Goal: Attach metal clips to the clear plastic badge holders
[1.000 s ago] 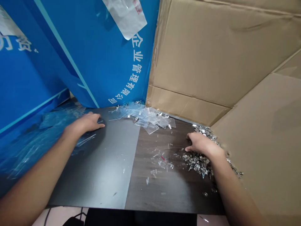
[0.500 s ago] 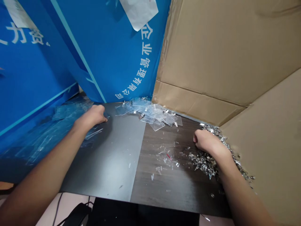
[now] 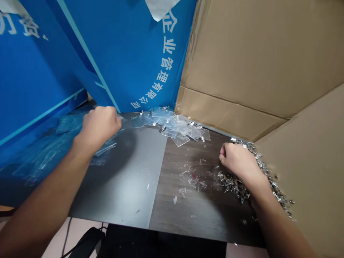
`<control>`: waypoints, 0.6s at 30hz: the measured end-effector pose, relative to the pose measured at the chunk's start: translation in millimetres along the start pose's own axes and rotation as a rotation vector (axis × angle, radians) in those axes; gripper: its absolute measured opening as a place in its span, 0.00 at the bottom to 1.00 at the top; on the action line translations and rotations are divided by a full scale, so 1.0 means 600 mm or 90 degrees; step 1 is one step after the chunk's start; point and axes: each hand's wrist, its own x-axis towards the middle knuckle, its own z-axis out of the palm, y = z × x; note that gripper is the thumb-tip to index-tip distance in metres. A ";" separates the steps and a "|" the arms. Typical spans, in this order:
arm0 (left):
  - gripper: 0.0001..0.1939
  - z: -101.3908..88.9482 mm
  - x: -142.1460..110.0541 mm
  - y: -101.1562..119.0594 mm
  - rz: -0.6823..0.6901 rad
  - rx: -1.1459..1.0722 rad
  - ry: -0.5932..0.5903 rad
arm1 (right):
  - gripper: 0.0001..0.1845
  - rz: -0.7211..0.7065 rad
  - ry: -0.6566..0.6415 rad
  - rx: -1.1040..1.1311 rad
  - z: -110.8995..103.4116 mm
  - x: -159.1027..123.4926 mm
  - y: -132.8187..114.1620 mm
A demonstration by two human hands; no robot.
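Note:
My left hand is closed and raised above a heap of clear plastic sleeves on the left. The edge of one clear plastic sleeve shows past its fingers. On the right, my right hand is curled closed over a pile of small metal clips; its fingers hide whatever they hold. Between the hands, at the back, lies a pile of clear sleeves with metal clips.
Small clear plastic bits and a red scrap lie scattered on the dark tabletop. Blue printed panels stand behind and to the left; cardboard walls the back and right. Cables hang below the front edge.
Both hands have gone from spread fingers to closed. My left hand has lifted off the sleeve heap with a sleeve. My right hand stays by the clips. The camera view has shifted slightly.

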 end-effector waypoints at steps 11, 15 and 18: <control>0.08 0.093 -0.052 0.099 0.188 -0.702 -0.205 | 0.17 -0.309 -0.040 0.521 0.013 -0.049 -0.087; 0.15 0.132 -0.088 0.127 0.193 -0.815 -0.265 | 0.16 -0.337 -0.127 0.670 0.034 -0.085 -0.131; 0.33 0.141 -0.106 0.135 0.194 -0.839 -0.357 | 0.16 -0.353 -0.094 0.721 0.044 -0.101 -0.144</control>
